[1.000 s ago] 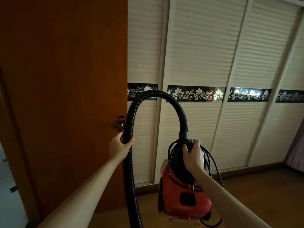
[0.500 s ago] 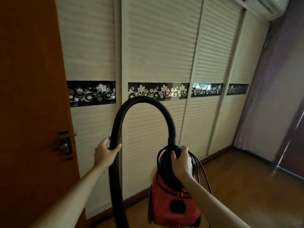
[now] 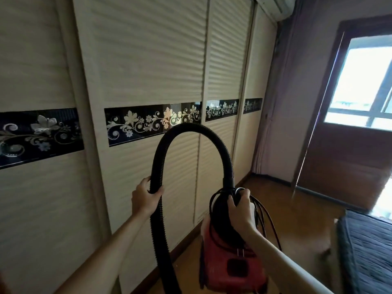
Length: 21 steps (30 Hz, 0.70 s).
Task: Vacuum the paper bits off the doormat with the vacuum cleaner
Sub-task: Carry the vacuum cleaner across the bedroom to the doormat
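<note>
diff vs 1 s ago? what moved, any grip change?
The view swung right: the orange door left the frame; a window door and dark mat came in. Grips unchanged: left hand on the hose, right hand atop the red vacuum cleaner.

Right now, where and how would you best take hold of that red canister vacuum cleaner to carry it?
Grip the black carry handle on top of the red canister vacuum cleaner, coming from above, as the right hand does: the handle faces up, with the body hanging beneath it. The left hand closes around the ribbed black hose from the side, which probably keeps its tall arch from swinging.
</note>
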Tool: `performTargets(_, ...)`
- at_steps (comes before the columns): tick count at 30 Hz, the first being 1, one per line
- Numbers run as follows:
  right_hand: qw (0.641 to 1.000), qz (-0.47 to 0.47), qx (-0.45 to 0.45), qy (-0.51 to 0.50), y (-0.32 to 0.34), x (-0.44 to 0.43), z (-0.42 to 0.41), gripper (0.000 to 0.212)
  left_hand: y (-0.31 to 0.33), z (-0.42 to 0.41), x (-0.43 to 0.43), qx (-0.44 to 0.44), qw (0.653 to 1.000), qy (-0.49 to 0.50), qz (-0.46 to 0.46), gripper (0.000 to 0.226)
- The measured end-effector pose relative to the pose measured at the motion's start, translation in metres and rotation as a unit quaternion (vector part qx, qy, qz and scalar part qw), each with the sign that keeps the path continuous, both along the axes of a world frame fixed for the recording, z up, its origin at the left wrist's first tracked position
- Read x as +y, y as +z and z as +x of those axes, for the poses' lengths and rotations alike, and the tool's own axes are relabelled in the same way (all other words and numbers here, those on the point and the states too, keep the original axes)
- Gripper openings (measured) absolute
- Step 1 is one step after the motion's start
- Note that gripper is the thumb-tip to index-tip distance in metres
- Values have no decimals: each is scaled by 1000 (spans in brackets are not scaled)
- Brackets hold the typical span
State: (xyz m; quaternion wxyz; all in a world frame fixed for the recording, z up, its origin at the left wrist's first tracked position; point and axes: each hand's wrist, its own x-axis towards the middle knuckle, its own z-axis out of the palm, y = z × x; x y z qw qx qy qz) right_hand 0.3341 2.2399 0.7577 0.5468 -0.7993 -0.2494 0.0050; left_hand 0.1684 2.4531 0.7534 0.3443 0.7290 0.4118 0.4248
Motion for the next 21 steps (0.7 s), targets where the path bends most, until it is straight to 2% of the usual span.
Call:
performTargets(12,996,3,-1,-85,-18,88,111,17,-25,136,109,7,997,-75,-6,51)
performTargets(21,991,23,11,-128,-11,159,188,21,-11,230,188,-2,991,-131,-11,52)
